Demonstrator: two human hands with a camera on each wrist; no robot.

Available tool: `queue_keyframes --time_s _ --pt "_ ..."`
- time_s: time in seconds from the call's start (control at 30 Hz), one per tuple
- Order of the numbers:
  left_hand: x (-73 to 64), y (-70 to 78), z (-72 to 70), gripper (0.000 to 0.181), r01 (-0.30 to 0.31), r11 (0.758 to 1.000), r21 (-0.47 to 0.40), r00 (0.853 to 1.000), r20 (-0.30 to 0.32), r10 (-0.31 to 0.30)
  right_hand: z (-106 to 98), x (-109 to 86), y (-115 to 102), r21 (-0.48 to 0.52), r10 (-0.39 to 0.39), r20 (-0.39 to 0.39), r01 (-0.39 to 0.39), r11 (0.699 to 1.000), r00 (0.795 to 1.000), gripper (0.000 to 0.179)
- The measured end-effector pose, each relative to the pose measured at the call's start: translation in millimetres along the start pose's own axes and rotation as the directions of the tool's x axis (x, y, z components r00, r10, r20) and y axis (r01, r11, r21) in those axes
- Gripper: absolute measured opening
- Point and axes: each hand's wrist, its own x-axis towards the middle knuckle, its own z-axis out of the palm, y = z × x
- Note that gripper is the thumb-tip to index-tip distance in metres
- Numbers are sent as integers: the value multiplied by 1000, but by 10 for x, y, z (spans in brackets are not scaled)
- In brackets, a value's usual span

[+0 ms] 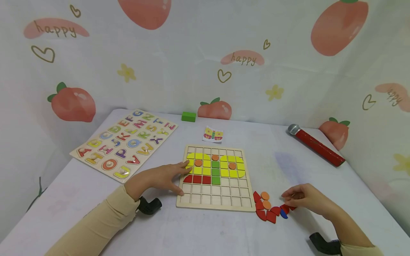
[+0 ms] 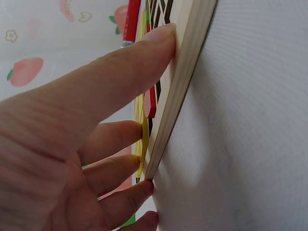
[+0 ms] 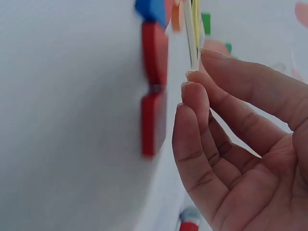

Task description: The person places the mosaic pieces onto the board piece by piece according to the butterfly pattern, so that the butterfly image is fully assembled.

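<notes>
A wooden grid board (image 1: 235, 201) lies mid-table. Yellow tiles (image 1: 198, 170), red tiles (image 1: 197, 179), green squares (image 1: 216, 172) and several orange discs fill part of its cells. My left hand (image 1: 164, 176) rests on the board's left edge, thumb and fingertips touching it, fingers fairly straight. To the board's right lie loose red pieces (image 1: 271, 217), two orange discs (image 1: 266, 204) and a blue piece (image 1: 283, 214). Over the right end of this group hovers my right hand (image 1: 309, 199), its fingers loosely bent. The right wrist view shows nothing between thumb and fingertips.
Behind the grid board lies a small picture card (image 1: 213, 135) with a butterfly pattern. An alphabet puzzle board (image 1: 112, 173) is at the left. A green block (image 1: 188, 116) sits at the back edge, and a red microphone-shaped object (image 1: 320, 147) lies back right.
</notes>
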Motion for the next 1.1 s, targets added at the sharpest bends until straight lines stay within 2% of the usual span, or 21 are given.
queue_keyframes --time_s 0.23,0.4,0.67,0.87,1.1 --pt "0 -1 0 82 -4 1000 -2 1000 1 4 -56 -88 236 11 16 -19 -16 1000 1000 41" --pt "1 -6 0 82 -6 1000 -5 1000 2 6 -63 -92 280 -4 16 -17 -17 1000 1000 42" --pt "1 -13 1 82 -5 1000 -11 1000 3 5 -55 -53 228 -112 28 -38 -32 993 999 40" --pt "8 -11 0 81 -18 1000 -10 1000 2 18 -106 -8 177 -72 72 -66 -77 994 995 34" --pt "11 -18 14 81 -2 1000 -7 1000 -1 2 -114 129 -12 -24 -19 -76 17 1000 997 38"
